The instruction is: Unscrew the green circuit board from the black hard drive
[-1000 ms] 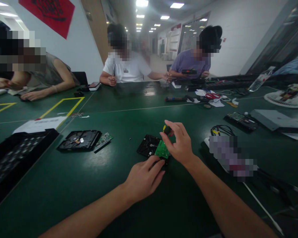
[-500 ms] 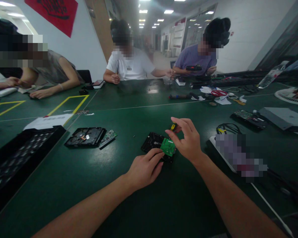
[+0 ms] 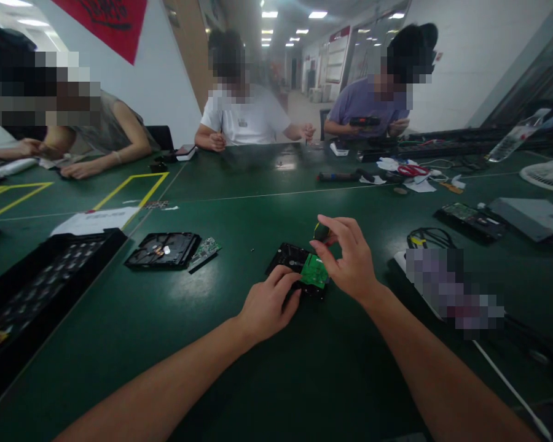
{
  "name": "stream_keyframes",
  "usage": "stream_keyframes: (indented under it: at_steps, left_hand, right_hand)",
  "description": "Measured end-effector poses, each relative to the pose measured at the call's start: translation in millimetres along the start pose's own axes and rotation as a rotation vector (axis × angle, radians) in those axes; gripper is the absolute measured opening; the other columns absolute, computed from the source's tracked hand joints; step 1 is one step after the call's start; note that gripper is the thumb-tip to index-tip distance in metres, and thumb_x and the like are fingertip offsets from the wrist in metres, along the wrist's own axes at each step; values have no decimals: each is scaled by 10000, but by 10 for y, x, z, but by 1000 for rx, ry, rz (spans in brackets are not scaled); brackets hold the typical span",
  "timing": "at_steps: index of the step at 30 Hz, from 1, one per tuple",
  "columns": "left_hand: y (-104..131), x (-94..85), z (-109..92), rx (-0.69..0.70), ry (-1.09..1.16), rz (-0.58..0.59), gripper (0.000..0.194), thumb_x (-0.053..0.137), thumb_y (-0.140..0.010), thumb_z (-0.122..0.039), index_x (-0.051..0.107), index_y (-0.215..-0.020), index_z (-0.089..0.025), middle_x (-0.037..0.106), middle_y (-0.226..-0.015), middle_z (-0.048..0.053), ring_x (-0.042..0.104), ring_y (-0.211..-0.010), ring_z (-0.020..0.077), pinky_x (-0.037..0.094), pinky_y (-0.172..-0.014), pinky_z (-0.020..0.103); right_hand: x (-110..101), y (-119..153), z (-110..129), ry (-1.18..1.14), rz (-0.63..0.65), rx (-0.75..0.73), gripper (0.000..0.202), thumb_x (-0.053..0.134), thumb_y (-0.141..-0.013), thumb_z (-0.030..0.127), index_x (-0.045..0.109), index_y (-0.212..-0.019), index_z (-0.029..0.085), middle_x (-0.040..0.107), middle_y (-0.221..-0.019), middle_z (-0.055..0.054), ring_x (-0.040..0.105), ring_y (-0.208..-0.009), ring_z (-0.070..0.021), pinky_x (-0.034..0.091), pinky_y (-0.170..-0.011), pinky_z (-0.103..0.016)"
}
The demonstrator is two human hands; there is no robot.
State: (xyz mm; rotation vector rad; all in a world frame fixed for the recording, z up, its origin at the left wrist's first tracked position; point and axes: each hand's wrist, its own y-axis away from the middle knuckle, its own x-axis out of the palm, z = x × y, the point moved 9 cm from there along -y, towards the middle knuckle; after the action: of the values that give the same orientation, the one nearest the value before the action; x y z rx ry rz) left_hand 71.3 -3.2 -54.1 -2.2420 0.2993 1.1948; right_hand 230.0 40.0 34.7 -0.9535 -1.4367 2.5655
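A black hard drive [image 3: 286,254] with a green circuit board [image 3: 315,270] on its upper face lies on the green table ahead of me. My left hand [image 3: 268,307] grips its near edge, fingertips resting by the board. Above the board, my right hand [image 3: 350,255] pinches the yellow-and-black handle of a small screwdriver [image 3: 321,231] between thumb and fingers. The shaft and tip are hidden from view. To the left sit another hard drive [image 3: 163,252] and a loose circuit board [image 3: 205,252] at its right side.
A long black tray [image 3: 69,270] lies along the left. At right are a phone-like object [image 3: 431,288] with a white cable, another drive [image 3: 470,221] and a grey box [image 3: 532,216]. A tiny dark piece [image 3: 252,250] lies left of the hard drive. Several people sit across the table.
The screwdriver handle has turned in my right fingers, showing a darker side. My left hand stays on the hard drive. The whole view has shifted slightly.
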Motion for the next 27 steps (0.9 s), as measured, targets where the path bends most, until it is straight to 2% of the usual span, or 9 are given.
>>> stream_keyframes:
  at_steps: [3,6,12,19,24,27]
  left_hand:
    - [8,11,10,32,22,-14,186,473,-1089,-274,609,-1206,-222,652,-1186,83,717,-948,192,641,-785,325]
    - [14,14,33,44,33,-28,207,439,-1105,-251,631,-1177,-229,667,-1141,71,718,-930,172,631,-786,294]
    - [20,18,5,74,37,-19,233,452,-1107,-245,670,-1187,-232,683,-1122,67,719,-912,166,619,-798,286]
    - [-1,-29,-22,90,45,-53,302,439,-1131,-352,695,-1100,-195,692,-960,60,692,-794,157,561,-695,259]
    - [-1,-10,-33,105,75,-59,390,427,-1136,-463,662,-979,-194,724,-827,24,694,-686,142,480,-612,237]
    - [17,27,-37,105,54,-28,461,451,-1118,-530,642,-867,-194,687,-695,2,647,-567,130,394,-539,234]
  right_hand:
    - [20,8,6,-8,9,8,573,608,-1018,193,460,-1557,321,617,-1286,-94,674,-980,-214,654,-860,-418]
    - [16,13,-3,-6,2,13,591,606,-1015,202,436,-1569,316,635,-1286,-98,680,-964,-219,649,-881,-441]
    - [-15,1,6,14,-24,-20,561,674,-997,244,500,-1519,351,618,-1210,-74,679,-904,-208,658,-784,-411]
    - [29,26,-45,6,14,25,619,608,-1017,219,412,-1594,327,654,-1317,-103,697,-987,-240,648,-906,-469]
    - [-21,6,-4,23,-15,-16,577,696,-986,261,503,-1522,347,631,-1238,-85,692,-945,-225,665,-813,-427]
    - [-37,-4,0,35,-28,-12,553,669,-994,241,516,-1515,344,634,-1230,-88,688,-940,-225,671,-804,-428]
